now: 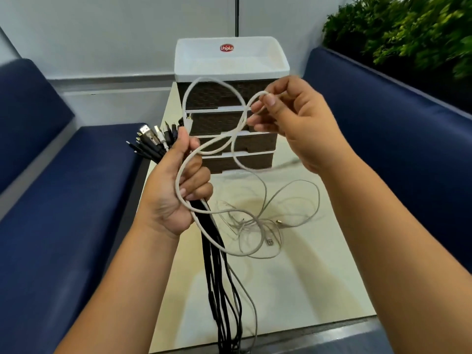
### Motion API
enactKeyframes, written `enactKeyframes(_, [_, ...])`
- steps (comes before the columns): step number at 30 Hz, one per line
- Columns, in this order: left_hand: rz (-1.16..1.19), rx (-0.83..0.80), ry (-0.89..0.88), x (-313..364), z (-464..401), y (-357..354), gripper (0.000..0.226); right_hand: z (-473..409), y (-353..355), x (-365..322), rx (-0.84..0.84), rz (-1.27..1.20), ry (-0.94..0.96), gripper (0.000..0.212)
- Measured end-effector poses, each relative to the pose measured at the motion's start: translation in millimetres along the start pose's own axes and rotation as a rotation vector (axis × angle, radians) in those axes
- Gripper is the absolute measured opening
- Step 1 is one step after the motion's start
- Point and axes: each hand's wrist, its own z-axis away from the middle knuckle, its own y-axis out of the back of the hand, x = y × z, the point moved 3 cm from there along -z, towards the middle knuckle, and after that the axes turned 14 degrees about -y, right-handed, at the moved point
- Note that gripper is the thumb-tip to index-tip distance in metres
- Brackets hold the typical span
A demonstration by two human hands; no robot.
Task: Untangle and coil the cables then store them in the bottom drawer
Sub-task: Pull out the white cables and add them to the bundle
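**Loop could snag on the leftover tangle**

Left hand gripped the cable bundle; right hand pinched the white cable mid-air. Its tail ran into the table's tangle, so pulling might knot it. Bottom drawer sat closed

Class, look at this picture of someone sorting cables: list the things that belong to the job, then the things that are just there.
Belongs to the job:
white cable, looped between both hands
bundle of black cables in the left hand
right hand, pinching the white loop
tangle of thin grey cables on the cream table
brown plastic drawer unit, drawers closed

Just there:
blue padded benches
green plant
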Motion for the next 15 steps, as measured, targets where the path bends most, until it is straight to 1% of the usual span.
enactKeyframes(1, [-0.001,0.002,-0.004,0,1,-1,0.031,3,1,-2,0.003,0.04,0.007,0.006])
enactKeyframes(4, [-0.018,0.009,-0.022,1,7,-6,0.029,19,10,-9,0.012,0.057,0.041,0.007])
enactKeyframes(8, [-0.115,0.054,-0.047,-1,18,-16,0.027,45,35,-5,0.032,0.079,0.036,0.01])
enactKeyframes(12, [-0.148,0.031,-0.03,-4,31,-25,0.029,77,70,7,0.107,0.056,0.004,0.01])
enactKeyframes(15, [-0.242,0.059,-0.041,-4,41,-30,0.029,102,95,18,0.168,0.071,-0.023,0.015])
